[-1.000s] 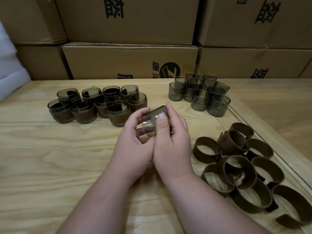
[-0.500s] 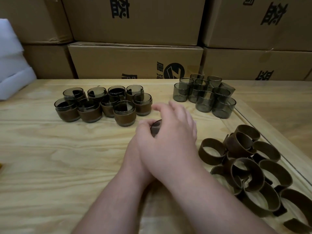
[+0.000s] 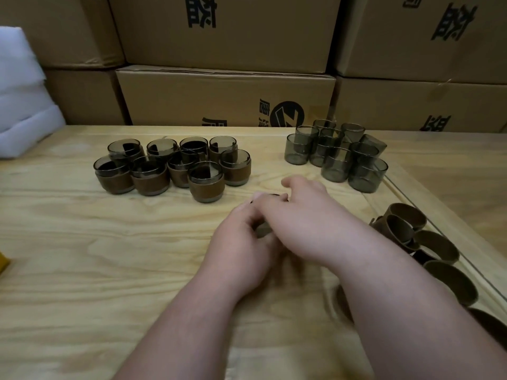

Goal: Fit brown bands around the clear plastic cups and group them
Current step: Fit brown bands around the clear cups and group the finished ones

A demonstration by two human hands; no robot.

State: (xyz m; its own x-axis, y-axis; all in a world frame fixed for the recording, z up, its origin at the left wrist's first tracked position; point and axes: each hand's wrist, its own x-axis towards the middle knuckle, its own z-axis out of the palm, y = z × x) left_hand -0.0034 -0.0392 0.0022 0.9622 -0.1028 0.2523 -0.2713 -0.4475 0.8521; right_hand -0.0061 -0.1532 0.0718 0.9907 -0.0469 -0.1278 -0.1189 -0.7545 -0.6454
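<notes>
Cup in hand: dark sliver of a cup (image 3: 270, 195) showed between the two hands at mid-tabletop, mostly hidden; whether a band sat on it could not be told.
Done: nine banded cups (image 3: 175, 167) stood grouped at the far left.
Left: ten or so bare cups (image 3: 336, 157) clustered at the far right; loose brown bands (image 3: 428, 248) lay heaped at the right edge, so the job looked roughly half finished.
Left hand: left hand (image 3: 241, 248) sat under the cup, fingers (image 3: 253, 212) curled round it.
Right hand: right hand (image 3: 304, 223) lay over the top, fingers bent; its grip was hidden.
Tabletop: pale wood tabletop (image 3: 82, 256), cardboard boxes (image 3: 225, 97) stacked behind.
</notes>
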